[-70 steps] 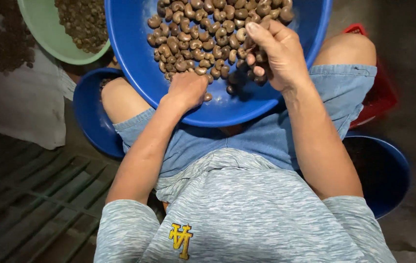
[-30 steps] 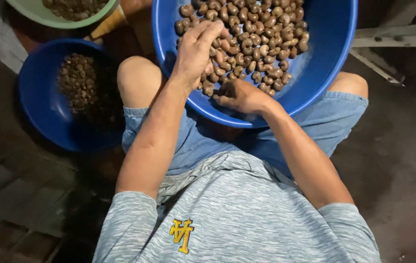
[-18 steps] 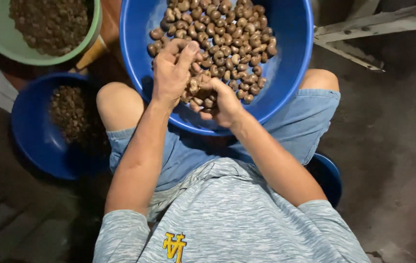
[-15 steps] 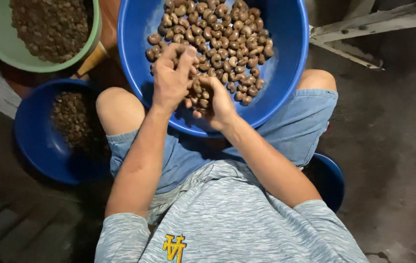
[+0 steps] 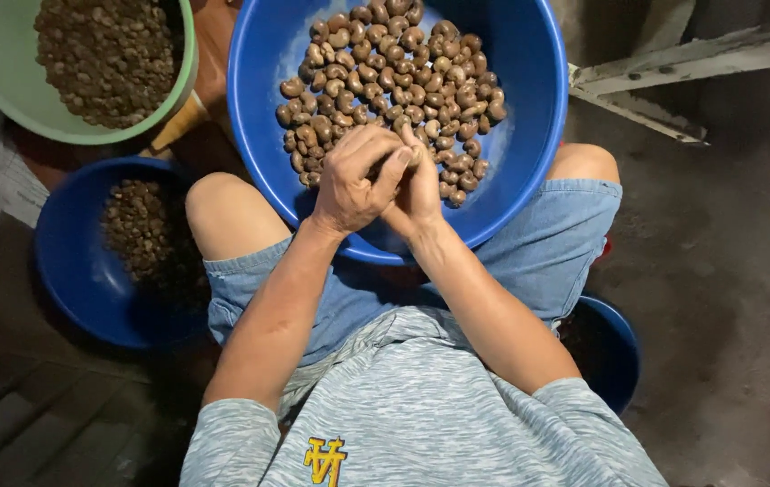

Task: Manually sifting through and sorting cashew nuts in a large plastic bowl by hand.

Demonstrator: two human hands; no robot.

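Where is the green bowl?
In the head view, the green bowl sits at the top left, on the person's left side, beside the big blue basin on the lap and just above a smaller blue bowl.

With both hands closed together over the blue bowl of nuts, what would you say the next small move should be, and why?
Probably to finish working the single nut pinched between the left hand and right hand, staying above the large blue bowl. Both hands meet right over the nut pile, so anything dropped falls back in. What they are doing to it is too hidden to tell.
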